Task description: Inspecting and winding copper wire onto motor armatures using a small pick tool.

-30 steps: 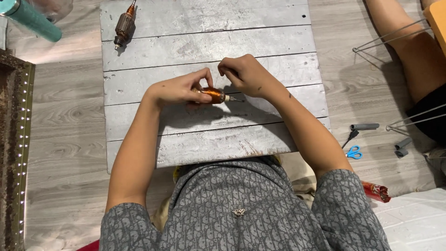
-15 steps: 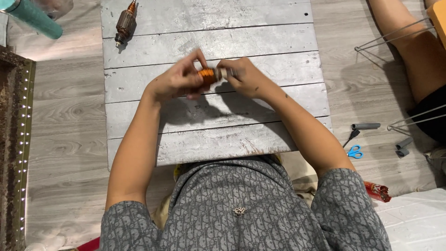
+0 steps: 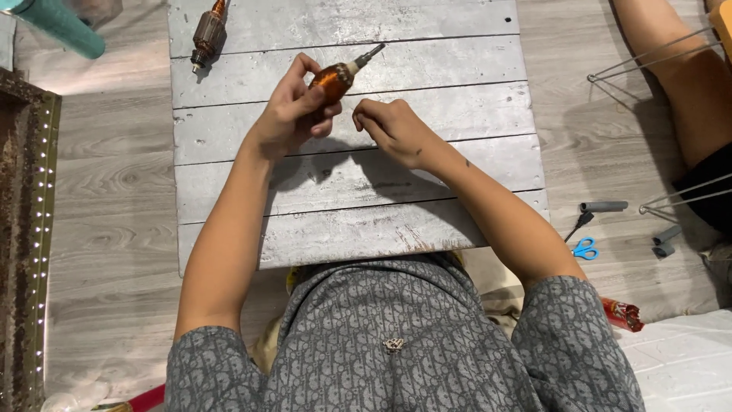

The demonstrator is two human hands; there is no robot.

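The left hand (image 3: 293, 114) is curled around a small copper-coloured motor armature (image 3: 333, 78), fingers and thumb clamped on its wound body and lifting it just above the counter (image 3: 457, 69), over the second plank from the far edge. The armature's long axis runs on a diagonal: its thin metal shaft points up and to the right, away from the person, while the thicker wound end sits buried in the palm toward the lower left. The shaft tip is bare and free of both hands.

The right hand (image 3: 393, 126) sits just beside the left, to its right and slightly nearer the person. Its fingers are drawn together in a loose fist with thumb and forefinger pinched; whether something fine is held between them cannot be told. It is near the armature without touching it.

A second armature (image 3: 207, 34), darker and rust-brown, lies on the counter's far left corner, well apart from the hands, its axis nearly upright in the view and leaning slightly. On the wood floor to the right lie blue-handled scissors (image 3: 585, 248) and a grey tube (image 3: 604, 206). Another person's leg (image 3: 675, 84) shows at the upper right.
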